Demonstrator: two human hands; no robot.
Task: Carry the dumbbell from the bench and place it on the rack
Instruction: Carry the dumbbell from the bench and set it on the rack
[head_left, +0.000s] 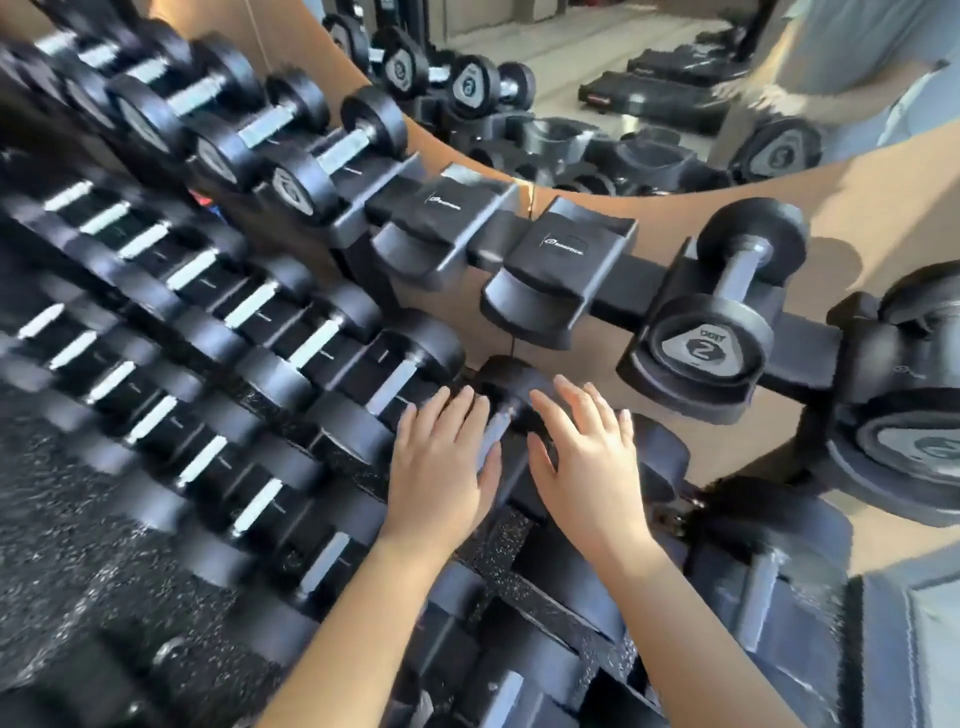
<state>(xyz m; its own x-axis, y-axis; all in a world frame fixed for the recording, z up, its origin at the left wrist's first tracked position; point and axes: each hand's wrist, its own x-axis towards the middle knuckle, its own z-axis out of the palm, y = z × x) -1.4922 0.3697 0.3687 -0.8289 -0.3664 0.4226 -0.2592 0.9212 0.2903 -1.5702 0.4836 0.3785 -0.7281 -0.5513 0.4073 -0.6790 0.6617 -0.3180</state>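
A black dumbbell with a grey metal handle lies in a cradle on the middle tier of the black rack. Its far head shows just beyond my fingertips, and its near head is hidden under my hands. My left hand is flat with fingers apart, just left of the handle, its thumb beside the bar. My right hand is spread to the right of the handle, over the cradle's edge. Neither hand is curled around the bar.
Rows of black dumbbells fill the rack's tiers to the left. Two empty cradles sit on the top tier, beside a small dumbbell marked 2. A wall mirror hangs behind. Speckled rubber floor lies lower left.
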